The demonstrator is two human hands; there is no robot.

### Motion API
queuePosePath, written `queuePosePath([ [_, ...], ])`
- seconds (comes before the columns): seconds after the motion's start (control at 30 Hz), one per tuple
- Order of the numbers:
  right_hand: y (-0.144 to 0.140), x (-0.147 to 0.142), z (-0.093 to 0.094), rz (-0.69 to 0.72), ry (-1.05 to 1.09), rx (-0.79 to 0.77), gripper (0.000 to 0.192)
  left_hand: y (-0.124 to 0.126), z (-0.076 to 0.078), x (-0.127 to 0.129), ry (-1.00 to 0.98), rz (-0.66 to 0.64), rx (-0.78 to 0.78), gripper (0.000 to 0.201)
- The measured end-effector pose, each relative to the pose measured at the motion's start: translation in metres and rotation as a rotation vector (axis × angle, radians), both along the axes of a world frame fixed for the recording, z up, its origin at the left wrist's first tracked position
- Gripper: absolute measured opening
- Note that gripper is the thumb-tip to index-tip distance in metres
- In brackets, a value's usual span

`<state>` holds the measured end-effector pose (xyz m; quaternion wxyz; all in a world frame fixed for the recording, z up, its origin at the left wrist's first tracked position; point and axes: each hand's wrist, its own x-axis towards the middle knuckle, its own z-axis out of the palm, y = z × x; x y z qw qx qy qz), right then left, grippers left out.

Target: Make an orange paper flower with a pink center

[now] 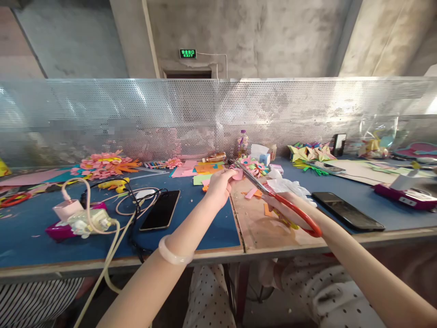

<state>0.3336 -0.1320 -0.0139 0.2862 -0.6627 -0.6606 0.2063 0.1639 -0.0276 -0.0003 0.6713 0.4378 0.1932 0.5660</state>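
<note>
My left hand point(219, 187) pinches a small piece of pink paper point(238, 174) above the middle of the table. In my right hand point(290, 208) is a pair of scissors point(300, 212) with red-orange handles. The metal blades point up and left, their tips close to the pink paper; whether they touch it I cannot tell. Below the scissors lie orange and pink paper scraps point(251, 193) on the brown board. Just beyond my hands sits a cluster of colourful paper flowers point(254, 165).
Left of my arm are a phone point(160, 210), a power strip point(63, 231) with cables, and a yellow glue gun point(114, 184). Another phone point(346, 210) lies at right. Pink paper flowers point(100, 165), a bottle point(242, 143) and a perforated metal screen point(136, 118) stand behind.
</note>
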Motion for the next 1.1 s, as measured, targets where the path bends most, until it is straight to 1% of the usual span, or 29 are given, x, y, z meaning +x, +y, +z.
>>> queuePosePath([
  [0.53,-0.0012,-0.0019,-0.0022,-0.012,0.02,-0.003,0.05,-0.0007,-0.0002,0.0016,0.003,0.002,-0.029,0.013],
  [0.87,-0.0031,-0.0032,0.001,0.007,-0.012,0.001,0.051,-0.0012,0.0008,0.001,0.004,-0.004,-0.006,0.013],
  [1.1,-0.0009,-0.0025,-0.0014,0.021,-0.068,0.059,0.053,0.0017,0.0,-0.0017,0.041,-0.005,0.014,0.011],
])
